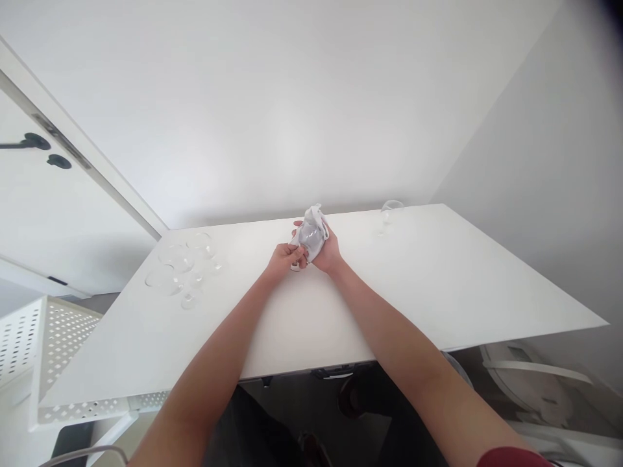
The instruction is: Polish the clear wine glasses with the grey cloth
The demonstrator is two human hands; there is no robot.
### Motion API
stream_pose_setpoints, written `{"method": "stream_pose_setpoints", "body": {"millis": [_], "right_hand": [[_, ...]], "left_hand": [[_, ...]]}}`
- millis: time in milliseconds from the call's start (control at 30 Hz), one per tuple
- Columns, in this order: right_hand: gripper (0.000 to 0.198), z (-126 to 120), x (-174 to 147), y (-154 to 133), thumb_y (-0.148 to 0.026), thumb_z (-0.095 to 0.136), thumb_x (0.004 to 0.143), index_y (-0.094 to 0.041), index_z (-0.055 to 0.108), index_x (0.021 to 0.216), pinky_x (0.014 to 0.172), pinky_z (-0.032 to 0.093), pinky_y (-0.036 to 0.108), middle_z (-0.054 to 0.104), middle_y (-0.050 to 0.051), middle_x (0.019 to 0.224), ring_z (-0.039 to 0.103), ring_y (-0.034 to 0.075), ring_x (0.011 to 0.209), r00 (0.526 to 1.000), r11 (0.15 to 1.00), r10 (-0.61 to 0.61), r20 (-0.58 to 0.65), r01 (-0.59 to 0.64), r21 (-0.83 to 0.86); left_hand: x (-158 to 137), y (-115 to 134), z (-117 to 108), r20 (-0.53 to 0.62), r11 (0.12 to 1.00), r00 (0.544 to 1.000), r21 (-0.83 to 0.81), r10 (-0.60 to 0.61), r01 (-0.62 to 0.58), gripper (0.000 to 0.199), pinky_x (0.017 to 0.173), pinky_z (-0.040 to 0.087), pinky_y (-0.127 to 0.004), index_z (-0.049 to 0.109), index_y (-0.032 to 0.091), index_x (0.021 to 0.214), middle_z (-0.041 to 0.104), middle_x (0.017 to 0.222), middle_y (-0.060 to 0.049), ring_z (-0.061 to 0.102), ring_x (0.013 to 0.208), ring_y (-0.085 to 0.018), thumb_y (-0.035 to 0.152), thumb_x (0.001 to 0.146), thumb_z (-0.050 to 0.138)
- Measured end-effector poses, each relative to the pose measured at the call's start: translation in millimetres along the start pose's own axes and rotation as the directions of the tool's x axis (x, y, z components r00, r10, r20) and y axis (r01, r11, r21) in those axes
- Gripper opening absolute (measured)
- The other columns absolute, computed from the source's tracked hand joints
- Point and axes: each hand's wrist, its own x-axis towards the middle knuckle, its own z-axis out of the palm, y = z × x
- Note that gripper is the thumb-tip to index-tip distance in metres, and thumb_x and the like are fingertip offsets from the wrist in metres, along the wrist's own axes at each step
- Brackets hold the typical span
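- Pinching a clear wine glass (308, 235) near its foot, the left hand (282, 258) keeps narrowed fingers.
- Cupping the bowl through a whitish cloth (316, 215), the right hand (329, 253) has curled fingers.
- From this glass, over the white tabletop (311, 324), three stemmed glasses (166, 281) stand toward 9 o'clock; another stemmed glass (392, 207), between 2 and 3.
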Motion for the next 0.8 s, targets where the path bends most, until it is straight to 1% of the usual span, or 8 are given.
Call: {"method": "stream_pose_setpoints", "body": {"millis": [100, 200, 267, 367, 433, 500, 667, 800], "right_hand": [[0.073, -1.5, 0.4, 4.5, -0.084, 0.041, 0.093, -0.022, 0.068, 0.120, 0.057, 0.049, 0.035, 0.066, 0.004, 0.073, 0.059, 0.021, 0.059, 0.995, 0.999, 0.016, 0.095, -0.013, -0.031], [0.077, -6.9, 0.4, 10.6, -0.088, 0.042, 0.090, -0.024, 0.065, 0.126, 0.051, 0.044, 0.032, 0.057, -0.002, 0.060, 0.055, 0.020, 0.050, 0.989, 0.995, 0.024, 0.145, -0.010, -0.097], [0.077, -10.4, 0.5, 14.3, -0.090, 0.050, 0.086, -0.023, 0.066, 0.120, 0.050, 0.042, 0.031, 0.056, -0.003, 0.057, 0.054, 0.018, 0.047, 0.991, 0.991, 0.014, 0.135, 0.004, -0.133], [0.067, -13.3, 1.5, 19.4, -0.085, 0.067, 0.079, -0.021, 0.067, 0.098, 0.049, 0.041, 0.031, 0.056, -0.003, 0.056, 0.052, 0.016, 0.046, 0.995, 0.982, -0.017, 0.097, 0.035, -0.184], [0.058, -13.3, 3.1, 22.9, -0.076, 0.078, 0.077, -0.020, 0.065, 0.087, 0.049, 0.040, 0.029, 0.057, -0.003, 0.058, 0.051, 0.014, 0.047, 0.996, 0.974, -0.049, 0.080, 0.065, -0.216], [0.050, -12.5, 5.6, 26.5, -0.063, 0.086, 0.075, -0.020, 0.065, 0.087, 0.051, 0.042, 0.028, 0.062, -0.001, 0.065, 0.054, 0.013, 0.053, 0.992, 0.966, -0.110, 0.054, 0.120, -0.228], [0.049, -12.9, 12.2, 30.1, -0.052, 0.093, 0.068, -0.021, 0.068, 0.098, 0.072, 0.054, 0.032, 0.072, 0.004, 0.091, 0.066, 0.019, 0.083, 0.953, 0.937, -0.283, -0.108, 0.250, -0.246], [0.046, -17.4, 15.0, 28.8, -0.053, 0.092, 0.067, -0.020, 0.068, 0.088, 0.072, 0.054, 0.033, 0.072, 0.005, 0.086, 0.067, 0.020, 0.083, 0.955, 0.937, -0.247, -0.164, 0.192, -0.290]], "left_hand": [[0.4, -1.4, -0.2, -0.091, 0.997, 0.995, -0.070, -0.048, 0.042, 0.059, 0.064, 0.046, -0.030, 0.073, 0.015, 0.067, 0.068, 0.059, -0.009, 0.060, 0.062, -0.016, 0.069, 0.090, 0.065], [0.1, -1.8, 0.8, -0.108, 0.982, 0.989, -0.172, -0.101, 0.082, 0.062, 0.064, 0.048, -0.032, 0.072, 0.016, 0.070, 0.069, 0.061, -0.009, 0.063, 0.062, -0.018, 0.074, 0.088, 0.064], [0.4, -2.8, 1.5, -0.112, 0.975, 0.988, -0.206, -0.108, 0.084, 0.064, 0.065, 0.049, -0.033, 0.071, 0.016, 0.069, 0.069, 0.062, -0.009, 0.063, 0.062, -0.019, 0.076, 0.086, 0.064], [2.8, -8.0, 1.9, -0.126, 0.972, 0.985, -0.218, -0.114, 0.085, 0.065, 0.063, 0.049, -0.033, 0.068, 0.016, 0.065, 0.068, 0.063, -0.009, 0.062, 0.062, -0.018, 0.077, 0.086, 0.063], [5.6, -13.7, 1.6, -0.156, 0.971, 0.979, -0.221, -0.128, 0.092, 0.063, 0.063, 0.049, -0.032, 0.064, 0.016, 0.062, 0.066, 0.062, -0.008, 0.061, 0.062, -0.018, 0.074, 0.085, 0.067], [8.6, -18.7, 1.1, -0.206, 0.970, 0.968, -0.226, -0.140, 0.092, 0.057, 0.066, 0.050, -0.033, 0.062, 0.017, 0.063, 0.064, 0.064, -0.006, 0.061, 0.064, -0.018, 0.069, 0.082, 0.073], [10.9, -16.6, -1.5, -0.337, 0.997, 0.941, -0.072, -0.008, -0.017, 0.037, 0.079, 0.051, -0.033, 0.066, 0.020, 0.089, 0.068, 0.092, -0.006, 0.063, 0.087, -0.019, 0.054, 0.082, 0.078], [8.2, -8.0, -3.7, -0.423, 0.998, 0.905, 0.066, 0.044, -0.018, 0.035, 0.083, 0.049, -0.033, 0.064, 0.023, 0.101, 0.064, 0.114, -0.007, 0.059, 0.108, -0.023, 0.031, 0.072, 0.082]]}}
